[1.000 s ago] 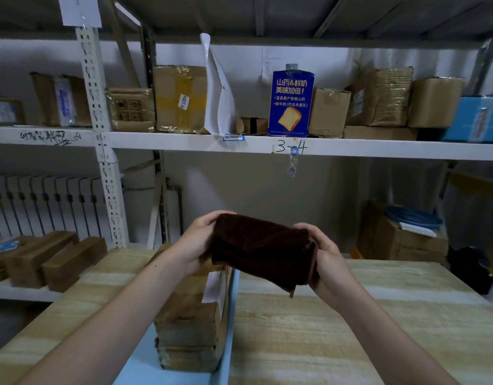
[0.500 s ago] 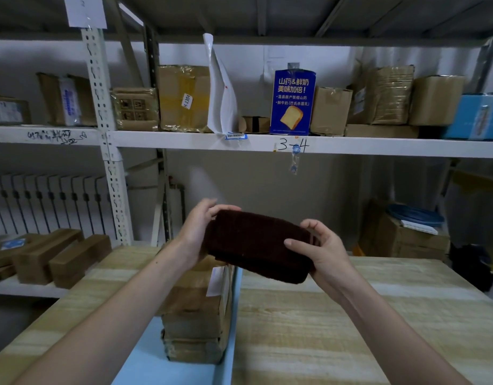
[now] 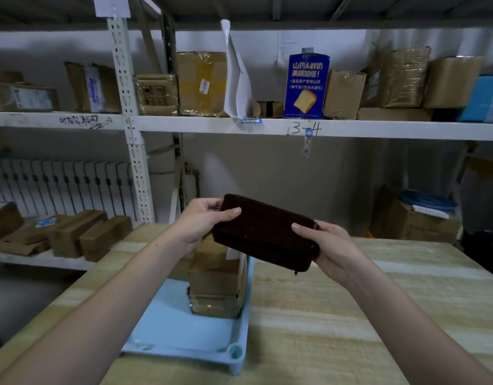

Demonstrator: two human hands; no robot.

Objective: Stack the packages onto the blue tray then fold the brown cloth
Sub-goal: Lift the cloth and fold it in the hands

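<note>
Head view: dark brown fuzzy cloth [image 3: 264, 234], folded into a compact rectangle, is held in the air above the wooden surface [image 3: 351, 315], gripped at its ends by left hand [image 3: 202, 220] and right hand [image 3: 327, 245]. Taped cardboard packages [image 3: 216, 279] are stacked on the light-blue plastic tray [image 3: 178, 329]. Edges should be aligned and pinched flat.

We see two bare forearms reaching in from the bottom edge, no sleeves, watch or bracelets on them, ending in our left hand [image 3: 196, 222] and right hand [image 3: 332, 247], both ungloved and ringless as far as shows, with short, plain, unpainted fingernails.
</note>
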